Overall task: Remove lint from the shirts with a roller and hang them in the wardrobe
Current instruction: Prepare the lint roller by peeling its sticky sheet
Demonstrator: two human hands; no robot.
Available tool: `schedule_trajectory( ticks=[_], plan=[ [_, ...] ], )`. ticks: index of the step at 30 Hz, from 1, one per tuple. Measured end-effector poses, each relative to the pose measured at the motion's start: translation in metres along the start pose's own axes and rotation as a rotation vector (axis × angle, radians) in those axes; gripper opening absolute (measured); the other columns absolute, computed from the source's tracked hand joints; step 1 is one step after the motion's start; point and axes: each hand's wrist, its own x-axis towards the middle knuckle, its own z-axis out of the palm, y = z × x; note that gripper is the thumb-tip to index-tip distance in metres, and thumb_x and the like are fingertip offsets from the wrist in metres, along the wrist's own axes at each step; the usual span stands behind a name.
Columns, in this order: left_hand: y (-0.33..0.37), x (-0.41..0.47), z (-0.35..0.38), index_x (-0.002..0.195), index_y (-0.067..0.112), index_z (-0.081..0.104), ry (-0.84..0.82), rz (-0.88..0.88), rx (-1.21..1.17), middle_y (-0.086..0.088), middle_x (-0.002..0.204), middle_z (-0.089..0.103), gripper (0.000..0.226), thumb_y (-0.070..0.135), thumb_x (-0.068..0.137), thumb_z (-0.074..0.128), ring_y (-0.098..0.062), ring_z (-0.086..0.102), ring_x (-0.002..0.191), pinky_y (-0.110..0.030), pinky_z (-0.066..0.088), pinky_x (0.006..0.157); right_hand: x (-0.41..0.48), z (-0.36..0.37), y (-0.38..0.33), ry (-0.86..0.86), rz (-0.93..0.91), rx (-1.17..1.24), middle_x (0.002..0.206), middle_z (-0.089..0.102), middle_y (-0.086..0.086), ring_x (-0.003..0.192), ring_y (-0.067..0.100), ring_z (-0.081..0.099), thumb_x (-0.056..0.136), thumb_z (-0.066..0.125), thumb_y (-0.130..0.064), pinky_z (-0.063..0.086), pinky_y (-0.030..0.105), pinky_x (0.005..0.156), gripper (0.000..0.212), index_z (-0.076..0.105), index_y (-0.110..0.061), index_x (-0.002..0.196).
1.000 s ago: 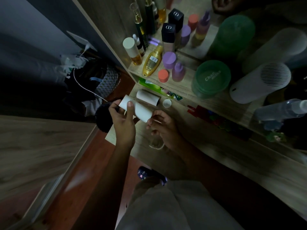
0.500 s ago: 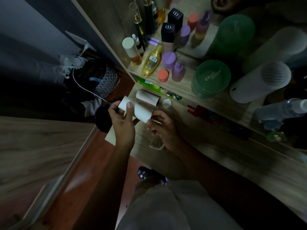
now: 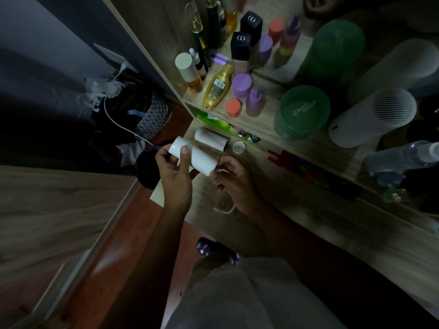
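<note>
Dim desk (image 3: 297, 210) below crowded shelves (image 3: 261, 129): your left hand (image 3: 175, 181) wraps the white roll (image 3: 199, 160) just above it, thumb on top, and your right hand (image 3: 235, 186) pinches its lower end. You seem to be readying the roller; next, steady the roll and work that end free.

A white lint roller (image 3: 193, 157) is showing bright against the pale wood-grain shelf (image 3: 273, 186). A gold bottle (image 3: 218, 87) is carrying a white barcode label beside lilac caps (image 3: 241, 85) and a coral cap (image 3: 233, 108). A translucent green tub (image 3: 304, 110) is bearing pale lettering. A white cylinder (image 3: 370, 119) is showing a fine striped grille. A dark slipper (image 3: 213, 249) is showing pink specks over reddish-brown floor (image 3: 133, 222).
</note>
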Motion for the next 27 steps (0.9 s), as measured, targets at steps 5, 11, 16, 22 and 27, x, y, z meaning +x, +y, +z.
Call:
schedule_trajectory(
  ticks=[5, 11, 16, 22, 27],
  plan=[
    [-0.003, -0.001, -0.003, 0.124, 0.021, 0.044, 0.012, -0.002, 0.0, -0.018, 0.13, 0.062, 0.037, 0.036, 0.096, 0.063, -0.037, 0.063, 0.121, -0.055, 0.058, 0.092, 0.0, 0.0, 0.0, -0.01, 0.008, -0.019, 0.086, 0.065, 0.0, 0.075, 0.01, 0.06, 0.083, 0.074, -0.014, 0.048, 0.023, 0.058, 0.017, 0.058, -0.012, 0.089],
    [-0.006, -0.003, -0.004, 0.129, 0.016, 0.041, 0.02, -0.004, 0.0, -0.012, 0.124, 0.062, 0.034, 0.026, 0.102, 0.059, -0.035, 0.063, 0.121, -0.052, 0.059, 0.091, -0.003, 0.0, -0.002, 0.033, 0.028, -0.011, 0.094, 0.068, 0.001, 0.08, 0.007, 0.065, 0.087, 0.071, -0.002, 0.05, 0.024, 0.06, 0.019, 0.059, -0.008, 0.101],
    [-0.005, -0.002, -0.002, 0.122, 0.023, 0.045, 0.033, -0.006, -0.017, -0.011, 0.125, 0.063, 0.027, 0.03, 0.1, 0.059, -0.034, 0.062, 0.122, -0.049, 0.06, 0.088, -0.003, 0.002, -0.002, 0.065, -0.017, -0.059, 0.093, 0.068, 0.001, 0.078, 0.006, 0.064, 0.085, 0.074, -0.005, 0.05, 0.02, 0.058, 0.021, 0.061, -0.014, 0.1],
    [-0.005, -0.002, -0.001, 0.136, 0.012, 0.041, 0.042, -0.041, -0.037, -0.015, 0.131, 0.061, 0.043, 0.035, 0.103, 0.055, -0.033, 0.063, 0.123, -0.049, 0.061, 0.088, 0.0, 0.005, -0.012, 0.092, -0.137, -0.2, 0.095, 0.07, 0.001, 0.087, 0.009, 0.069, 0.077, 0.081, -0.004, 0.054, 0.02, 0.065, 0.03, 0.061, -0.019, 0.093],
    [-0.004, -0.001, -0.003, 0.139, 0.012, 0.04, 0.062, -0.078, -0.076, -0.011, 0.13, 0.062, 0.043, 0.035, 0.105, 0.05, -0.032, 0.064, 0.122, -0.046, 0.061, 0.087, 0.001, 0.009, -0.014, 0.119, -0.184, -0.263, 0.098, 0.072, 0.004, 0.088, 0.008, 0.069, 0.073, 0.085, -0.007, 0.055, 0.023, 0.065, 0.032, 0.061, -0.018, 0.092]
  ],
)
